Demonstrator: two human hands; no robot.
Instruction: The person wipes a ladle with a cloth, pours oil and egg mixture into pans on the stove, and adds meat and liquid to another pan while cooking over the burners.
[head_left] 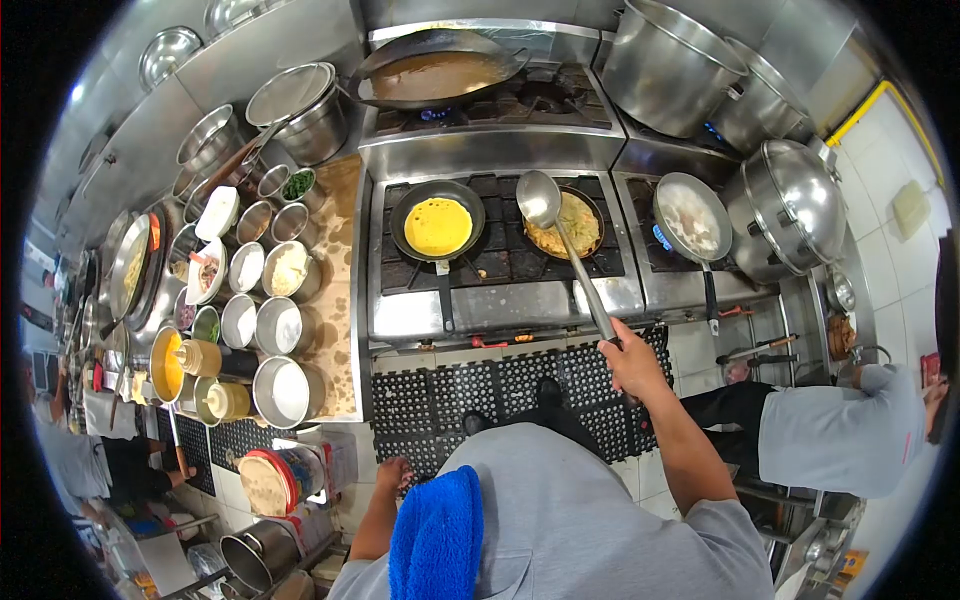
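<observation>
My right hand (pixel 637 362) is closed around the handle of a long steel ladle (pixel 541 199). The ladle's bowl is over the edge of a pan holding a browned, flat egg-like round (pixel 567 226), and its shaft crosses that pan; I cannot tell whether they touch. To the left, a black frying pan (pixel 401 209) holds a smooth yellow egg sheet (pixel 438 227), its handle pointing at me. My left hand (pixel 394 473) hangs low at my side with loosely curled fingers, and nothing shows in it. A blue towel (pixel 436 535) lies over my front.
A wok (pixel 440 68) of brown liquid sits at the back, over a flame. Another pan (pixel 692 215) stands right, beside a domed steel pot (pixel 786 205). Several ingredient containers (pixel 292 270) and sauce bottles (pixel 228 400) crowd the left counter. A co-worker (pixel 840 430) stands at right.
</observation>
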